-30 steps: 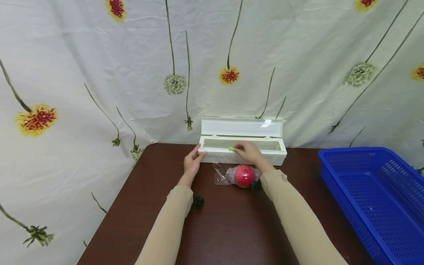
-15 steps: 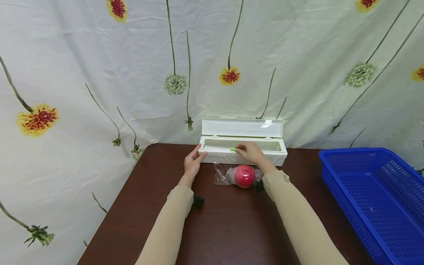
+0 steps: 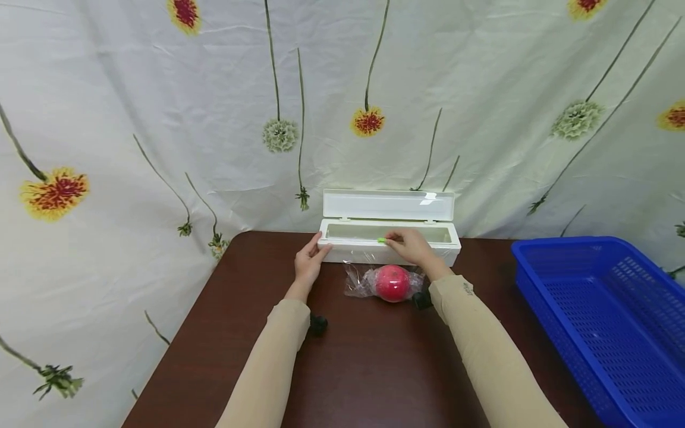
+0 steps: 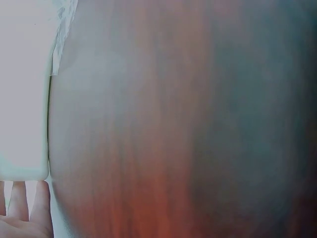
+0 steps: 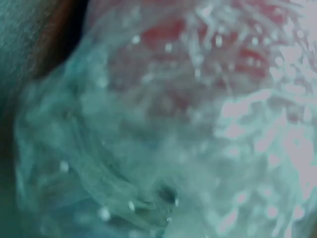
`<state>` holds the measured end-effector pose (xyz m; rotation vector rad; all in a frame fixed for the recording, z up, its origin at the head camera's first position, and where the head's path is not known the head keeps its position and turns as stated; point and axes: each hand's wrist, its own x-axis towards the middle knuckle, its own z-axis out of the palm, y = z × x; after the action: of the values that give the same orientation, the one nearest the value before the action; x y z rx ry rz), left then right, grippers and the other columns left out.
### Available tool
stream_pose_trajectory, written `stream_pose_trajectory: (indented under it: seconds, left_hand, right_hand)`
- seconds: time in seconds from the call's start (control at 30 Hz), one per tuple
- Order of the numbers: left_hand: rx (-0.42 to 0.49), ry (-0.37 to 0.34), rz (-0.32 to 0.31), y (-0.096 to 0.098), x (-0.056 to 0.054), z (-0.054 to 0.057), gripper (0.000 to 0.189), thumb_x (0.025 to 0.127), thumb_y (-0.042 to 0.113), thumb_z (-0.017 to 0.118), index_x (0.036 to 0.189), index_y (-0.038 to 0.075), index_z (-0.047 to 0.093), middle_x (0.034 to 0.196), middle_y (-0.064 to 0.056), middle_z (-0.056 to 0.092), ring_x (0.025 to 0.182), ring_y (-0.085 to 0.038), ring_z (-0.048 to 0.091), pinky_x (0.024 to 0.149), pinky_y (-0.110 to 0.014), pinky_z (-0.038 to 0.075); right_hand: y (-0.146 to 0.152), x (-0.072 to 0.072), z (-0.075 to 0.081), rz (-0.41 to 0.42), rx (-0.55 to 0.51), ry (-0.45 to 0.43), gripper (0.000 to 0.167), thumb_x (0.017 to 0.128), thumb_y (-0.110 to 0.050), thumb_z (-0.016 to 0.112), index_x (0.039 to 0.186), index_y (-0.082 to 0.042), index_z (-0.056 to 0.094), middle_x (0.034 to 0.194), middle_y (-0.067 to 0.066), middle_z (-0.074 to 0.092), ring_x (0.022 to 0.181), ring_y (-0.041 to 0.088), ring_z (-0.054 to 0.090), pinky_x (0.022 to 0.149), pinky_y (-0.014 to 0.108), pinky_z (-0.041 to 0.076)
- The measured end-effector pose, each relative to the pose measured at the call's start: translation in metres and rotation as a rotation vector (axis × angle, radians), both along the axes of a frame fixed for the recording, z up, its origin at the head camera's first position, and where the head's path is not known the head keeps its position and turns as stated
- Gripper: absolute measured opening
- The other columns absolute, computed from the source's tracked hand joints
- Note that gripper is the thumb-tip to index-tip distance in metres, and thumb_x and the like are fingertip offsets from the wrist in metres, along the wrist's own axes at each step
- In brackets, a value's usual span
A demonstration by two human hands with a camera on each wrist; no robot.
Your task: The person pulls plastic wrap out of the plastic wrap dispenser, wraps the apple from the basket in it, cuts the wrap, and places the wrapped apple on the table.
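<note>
A long white cling film dispenser [image 3: 354, 254] stands at the back of the table, its lid [image 3: 387, 205] raised. My left hand [image 3: 307, 261] holds its left end, thumb at the front edge and fingers along the end wall. In the left wrist view, fingers [image 4: 40, 206] touch the box end. My right hand [image 3: 411, 248] pinches a small green slider [image 3: 382, 240] on the front rim. In front of the box lies a red round thing [image 3: 392, 283] wrapped in clear film [image 3: 360, 282]. The right wrist view shows crinkled film [image 5: 163, 134] up close, with red behind it; no hand is discernible there.
A blue perforated basket [image 3: 540, 291] stands on the right side of the dark brown table [image 3: 369, 368]. Behind the table hangs a white flowered cloth [image 3: 225, 89], close to the raised lid.
My right hand has slid the green slider a short way rightward along the rim. The left hand keeps its hold on the box end. The wrapped red thing stays put.
</note>
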<state>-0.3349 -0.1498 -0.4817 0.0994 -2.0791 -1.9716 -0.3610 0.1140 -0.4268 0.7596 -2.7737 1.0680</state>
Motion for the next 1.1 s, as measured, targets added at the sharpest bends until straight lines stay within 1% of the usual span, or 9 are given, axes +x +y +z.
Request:
stream_pose_trajectory:
  seconds: [0.23,0.53,0.77,0.87,0.97,1.0,1.03,1.1]
  left_hand:
    - [-0.011,-0.021,0.013,-0.001,0.000,0.000,0.053,0.084,0.023,0.071,0.133,0.015,0.055,0.136,-0.008,0.050,0.124,-0.018,0.047,0.099,-0.031,0.041]
    - [-0.007,-0.022,0.010,0.000,0.001,0.001,0.052,0.085,0.022,0.070,0.134,0.014,0.054,0.137,-0.009,0.049,0.125,-0.017,0.046,0.099,-0.030,0.040]
    - [-0.007,-0.006,0.009,0.000,-0.001,0.000,0.052,0.085,0.022,0.071,0.133,0.014,0.054,0.136,-0.009,0.050,0.124,-0.017,0.047,0.098,-0.029,0.041]
    - [-0.001,0.001,0.007,0.001,-0.002,0.000,0.052,0.084,0.021,0.071,0.133,0.013,0.054,0.135,-0.009,0.050,0.123,-0.017,0.048,0.098,-0.029,0.041]
    - [0.001,0.004,0.005,0.000,-0.002,0.000,0.052,0.084,0.020,0.071,0.134,0.013,0.054,0.135,-0.010,0.050,0.123,-0.018,0.048,0.098,-0.029,0.041]
    - [0.002,0.004,0.004,0.000,-0.002,0.000,0.052,0.085,0.020,0.071,0.134,0.013,0.054,0.135,-0.010,0.050,0.123,-0.018,0.048,0.098,-0.029,0.041]
    - [0.002,0.003,0.005,0.000,-0.002,0.000,0.052,0.085,0.020,0.071,0.134,0.013,0.054,0.135,-0.010,0.050,0.123,-0.018,0.048,0.098,-0.029,0.041]
    - [0.005,0.004,0.006,0.000,-0.001,0.000,0.052,0.084,0.020,0.071,0.133,0.013,0.054,0.135,-0.010,0.050,0.123,-0.018,0.048,0.098,-0.029,0.042]
  right_hand:
    - [0.005,0.001,-0.002,-0.002,0.010,0.005,0.020,0.094,-0.015,0.058,0.103,0.001,0.066,0.101,0.016,0.066,0.100,0.031,0.062,0.088,0.039,0.049]
    - [0.009,0.002,0.000,0.000,0.008,-0.003,0.022,0.095,-0.015,0.057,0.106,0.002,0.065,0.105,0.017,0.066,0.102,0.032,0.061,0.089,0.041,0.048]
    - [0.012,0.001,0.000,-0.006,0.015,-0.003,0.021,0.095,-0.014,0.057,0.105,0.002,0.065,0.104,0.017,0.066,0.102,0.032,0.061,0.089,0.041,0.048]
    - [0.013,0.001,0.000,0.003,0.001,-0.011,0.022,0.095,-0.014,0.057,0.106,0.003,0.065,0.105,0.018,0.065,0.103,0.034,0.061,0.090,0.042,0.048]
    - [0.016,0.000,-0.001,0.026,-0.020,-0.007,0.024,0.095,-0.018,0.057,0.105,0.002,0.065,0.104,0.017,0.066,0.102,0.033,0.061,0.090,0.042,0.047]
    - [0.017,0.000,-0.002,0.036,-0.032,0.018,0.026,0.095,-0.022,0.057,0.102,0.001,0.066,0.101,0.016,0.067,0.099,0.031,0.062,0.088,0.040,0.049]
    - [0.018,-0.001,-0.002,0.042,-0.035,0.021,0.027,0.095,-0.025,0.057,0.102,0.000,0.066,0.100,0.015,0.067,0.099,0.031,0.062,0.088,0.040,0.049]
    - [0.019,0.000,-0.002,0.046,-0.039,0.022,0.028,0.095,-0.026,0.056,0.102,-0.001,0.066,0.100,0.014,0.067,0.099,0.030,0.062,0.088,0.039,0.049]
